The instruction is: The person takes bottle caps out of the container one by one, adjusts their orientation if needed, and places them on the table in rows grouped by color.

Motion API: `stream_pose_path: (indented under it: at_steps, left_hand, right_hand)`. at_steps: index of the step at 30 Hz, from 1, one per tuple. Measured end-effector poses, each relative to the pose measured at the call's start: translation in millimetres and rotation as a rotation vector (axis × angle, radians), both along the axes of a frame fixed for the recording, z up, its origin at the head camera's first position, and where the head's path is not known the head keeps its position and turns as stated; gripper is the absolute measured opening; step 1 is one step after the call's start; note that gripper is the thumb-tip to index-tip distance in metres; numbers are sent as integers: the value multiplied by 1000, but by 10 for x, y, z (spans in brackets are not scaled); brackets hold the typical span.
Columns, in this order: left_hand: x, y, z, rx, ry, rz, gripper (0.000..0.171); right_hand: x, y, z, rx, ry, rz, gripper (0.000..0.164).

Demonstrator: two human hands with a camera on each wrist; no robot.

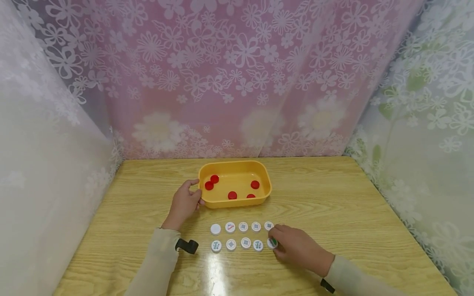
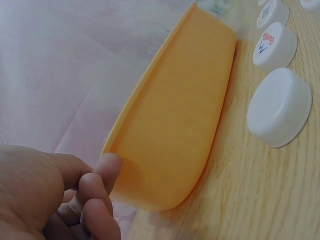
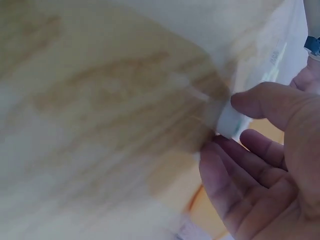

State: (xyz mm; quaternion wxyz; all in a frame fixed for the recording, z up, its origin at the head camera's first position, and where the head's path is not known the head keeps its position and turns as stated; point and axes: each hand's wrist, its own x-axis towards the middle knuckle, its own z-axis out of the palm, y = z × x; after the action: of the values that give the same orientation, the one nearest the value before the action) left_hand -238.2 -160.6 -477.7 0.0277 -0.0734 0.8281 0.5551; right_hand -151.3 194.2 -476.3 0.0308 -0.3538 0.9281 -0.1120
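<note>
My left hand point(image 1: 185, 201) grips the left end of a yellow plastic tub point(image 1: 237, 202), its fingertips point(image 2: 109, 167) at the rim in the left wrist view. Inside the tub lie several red bottle caps point(image 1: 232, 195). Nearer to me, white bottle caps stand in two rows. My right hand point(image 1: 299, 248) pinches a white bottle cap with a green print point(image 1: 272, 243) at the right end of the front row. In the right wrist view that cap point(image 3: 231, 120) is between thumb and fingers. Another printed white cap point(image 1: 269, 225) sits just beyond these fingers.
A plain white cap point(image 1: 215, 229) starts the back row at the left, beside one with a red and blue print point(image 1: 230, 227). The wooden table point(image 1: 314, 197) is bounded by flowered curtains point(image 1: 237, 82) at the back and sides. Each wrist wears a black strap point(image 1: 187, 246).
</note>
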Motion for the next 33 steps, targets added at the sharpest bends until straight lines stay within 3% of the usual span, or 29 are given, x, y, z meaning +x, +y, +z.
stream_pose_path:
  at_steps: [4,6,14,18,26,33]
  left_hand:
    - [-6,-7,1,13,-3,-5,44]
    - [-11,-13,2,10,-4,-6,44]
    - [-18,-25,14,-1,7,-4,44]
    - [-13,-24,5,-30,-2,-8,45]
    - [10,-22,15,-29,18,-15,45]
    - [2,-39,29,-39,4,-24,45]
  right_hand:
    - [-48,-3,110,14,-59,-34,19]
    - [-102,-1,197,13,-45,-49,22]
    - [-487,-81,750,-97,251,-119,35]
    - [-709,-175,950,-113,295,-158,40]
    - [-1195,-490,1185,-21,57,-291,56]
    - [-1528,-687,1166,146,-132,-329,54]
